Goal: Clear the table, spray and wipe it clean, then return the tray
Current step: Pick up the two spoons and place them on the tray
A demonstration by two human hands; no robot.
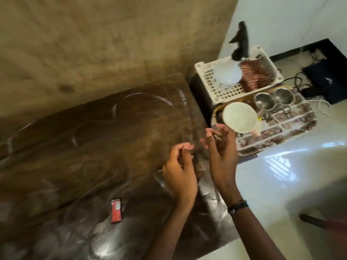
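Note:
The dark wooden table (97,139) under a clear plastic cover fills the left and middle of the head view. A small red sachet (116,210) lies on it near the front. To the right, lower down, sits a patterned tray (293,121) carrying a white bowl (239,117) and two steel cups (264,102). My left hand (180,173) and my right hand (219,147) hover over the table's right end, fingers loosely curled. Neither holds anything that I can make out.
A white plastic crate (225,91) behind the tray holds a white spray bottle with a black trigger (228,74) and a striped red cloth (255,76). Cables and a dark bag (326,79) lie on the pale floor at right. A rough wall stands behind the table.

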